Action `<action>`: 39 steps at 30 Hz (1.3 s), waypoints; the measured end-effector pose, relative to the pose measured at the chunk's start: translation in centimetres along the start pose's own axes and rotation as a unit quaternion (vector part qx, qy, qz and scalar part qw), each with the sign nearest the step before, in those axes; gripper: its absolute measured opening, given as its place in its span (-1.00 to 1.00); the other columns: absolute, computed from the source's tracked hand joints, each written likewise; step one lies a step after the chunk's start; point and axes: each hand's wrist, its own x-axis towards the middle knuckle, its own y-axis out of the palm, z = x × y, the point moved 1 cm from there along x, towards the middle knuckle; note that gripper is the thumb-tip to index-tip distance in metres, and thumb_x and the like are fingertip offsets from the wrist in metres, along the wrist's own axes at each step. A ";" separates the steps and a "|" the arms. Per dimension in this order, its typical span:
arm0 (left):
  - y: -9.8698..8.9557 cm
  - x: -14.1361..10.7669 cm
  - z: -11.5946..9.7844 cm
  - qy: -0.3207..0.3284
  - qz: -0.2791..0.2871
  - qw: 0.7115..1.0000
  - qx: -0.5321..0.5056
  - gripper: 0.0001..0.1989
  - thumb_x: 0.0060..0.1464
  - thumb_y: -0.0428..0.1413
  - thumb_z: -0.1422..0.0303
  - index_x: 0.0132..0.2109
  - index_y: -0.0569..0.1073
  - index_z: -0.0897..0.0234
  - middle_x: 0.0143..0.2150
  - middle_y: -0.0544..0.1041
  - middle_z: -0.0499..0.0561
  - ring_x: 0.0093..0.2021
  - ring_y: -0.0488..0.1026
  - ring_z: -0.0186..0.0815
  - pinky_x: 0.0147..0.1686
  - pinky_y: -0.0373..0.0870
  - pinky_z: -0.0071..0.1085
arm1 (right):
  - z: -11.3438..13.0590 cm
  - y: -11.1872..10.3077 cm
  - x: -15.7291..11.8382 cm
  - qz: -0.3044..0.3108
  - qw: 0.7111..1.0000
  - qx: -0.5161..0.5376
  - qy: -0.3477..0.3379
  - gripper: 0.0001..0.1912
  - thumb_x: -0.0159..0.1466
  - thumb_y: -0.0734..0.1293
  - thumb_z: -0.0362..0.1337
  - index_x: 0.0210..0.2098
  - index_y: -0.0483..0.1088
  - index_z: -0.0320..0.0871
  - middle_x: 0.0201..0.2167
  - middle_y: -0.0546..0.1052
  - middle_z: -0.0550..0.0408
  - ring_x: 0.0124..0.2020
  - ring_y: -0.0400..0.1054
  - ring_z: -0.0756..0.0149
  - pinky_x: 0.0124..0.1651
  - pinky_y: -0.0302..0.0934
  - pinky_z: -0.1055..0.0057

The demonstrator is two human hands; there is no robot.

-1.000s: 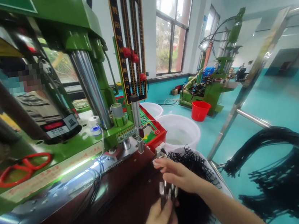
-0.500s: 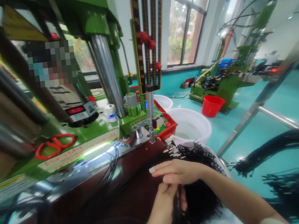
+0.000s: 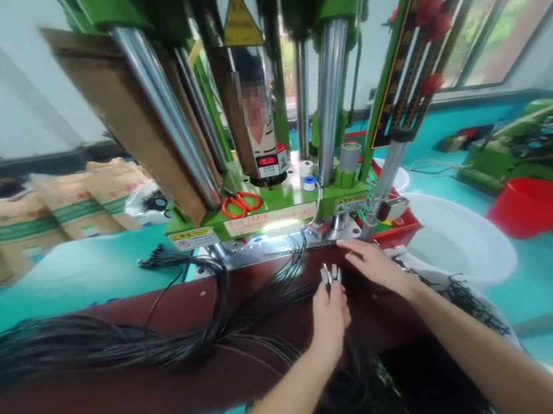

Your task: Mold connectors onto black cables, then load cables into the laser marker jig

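Observation:
My left hand (image 3: 329, 315) is closed around several black cables, and their silvery metal connectors (image 3: 331, 273) stick up above its fingers. The rest of those cables hangs below the fist. To the right, my right hand (image 3: 377, 263) reaches forward with its fingers stretched out, fingertips by the right part of the metal mould plate (image 3: 247, 257) at the machine's foot. I cannot tell whether they touch it. Other thin black cables (image 3: 291, 265) run out of the plate's middle across the dark red table (image 3: 142, 391).
The green press (image 3: 300, 197) has shiny columns; orange-handled scissors (image 3: 240, 204) lie on its ledge. A thick black cable bundle (image 3: 96, 343) covers the table's left. At right stand a white tub (image 3: 482, 242) and a red bucket (image 3: 533, 206). Paper sacks (image 3: 26, 221) line the left wall.
The view has swung left to face the press. My hands, together over the black cables before, are now apart: the left carries cables with connectors up, and the right has stretched toward the mould plate.

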 end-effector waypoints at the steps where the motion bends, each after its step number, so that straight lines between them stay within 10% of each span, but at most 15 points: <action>1: -0.8 0.3 -0.5 0.012 -0.014 1.000 0.007 -0.53 -0.16 0.11 -0.05 -0.40 0.18 0.27 -0.69 0.05 -0.28 -0.75 -0.06 -0.61 -0.77 -0.12 -0.62 | -0.2 0.7 1.3 -0.001 0.998 -0.057 0.003 -0.60 0.23 0.13 -0.45 0.05 0.25 -0.31 0.07 0.32 -0.08 0.09 0.16 0.27 0.16 0.01 0.35; 9: -3.4 -0.2 -0.9 0.012 -0.021 0.999 0.047 -0.56 -0.11 0.07 -0.04 -0.40 0.19 0.27 -0.68 0.06 -0.26 -0.74 -0.05 -0.60 -0.77 -0.10 -0.61 | 0.6 3.2 5.8 0.101 0.983 -0.155 -0.011 -0.67 0.07 0.14 -0.55 -0.19 0.34 -0.26 -0.19 0.39 -0.17 -0.08 0.25 0.06 -0.06 0.10 0.22; 18: -3.3 -1.9 -1.2 -0.008 0.042 0.999 0.020 -0.59 -0.10 0.10 0.02 -0.31 0.14 0.20 -0.68 0.02 -0.30 -0.74 -0.11 -0.60 -0.77 -0.20 -0.63 | 1.0 -1.0 -2.0 0.185 0.979 0.051 0.066 -0.81 0.08 0.13 -0.38 -0.31 0.28 -0.18 -0.53 0.38 0.13 -0.50 0.28 0.35 -0.47 0.11 0.49; 23: -2.2 -2.2 -0.8 -0.061 0.041 0.997 0.034 -0.58 -0.21 0.20 0.09 -0.41 0.21 0.27 -0.72 0.07 -0.28 -0.77 -0.08 -0.61 -0.78 -0.20 -0.62 | 1.3 2.0 -8.2 0.052 0.830 0.489 0.263 -0.57 0.06 0.22 -0.29 -0.04 0.22 -0.14 -0.68 0.21 0.32 -0.80 -0.10 0.55 -0.75 -0.28 0.59; 28: -0.6 -2.0 -0.2 -0.094 0.068 0.992 0.056 -0.64 -0.23 0.22 0.16 -0.45 0.26 0.31 -0.75 0.09 -0.26 -0.79 -0.08 -0.62 -0.78 -0.23 -0.60 | 3.0 3.9 -9.6 -0.096 0.734 0.618 0.264 -0.53 0.19 0.23 -0.03 0.03 0.22 -0.11 -0.71 0.21 0.32 -0.82 -0.14 0.59 -0.77 -0.29 0.62; 39: 0.1 -2.1 0.3 -0.066 0.048 0.992 0.100 -0.63 -0.27 0.25 0.17 -0.50 0.25 0.30 -0.74 0.09 -0.25 -0.79 -0.07 -0.61 -0.79 -0.22 -0.59 | 3.8 4.0 -10.0 -0.149 0.798 0.521 0.264 -0.40 0.19 0.22 0.01 0.10 0.21 -0.24 -0.77 0.22 0.27 -0.80 -0.01 0.53 -0.78 -0.13 0.61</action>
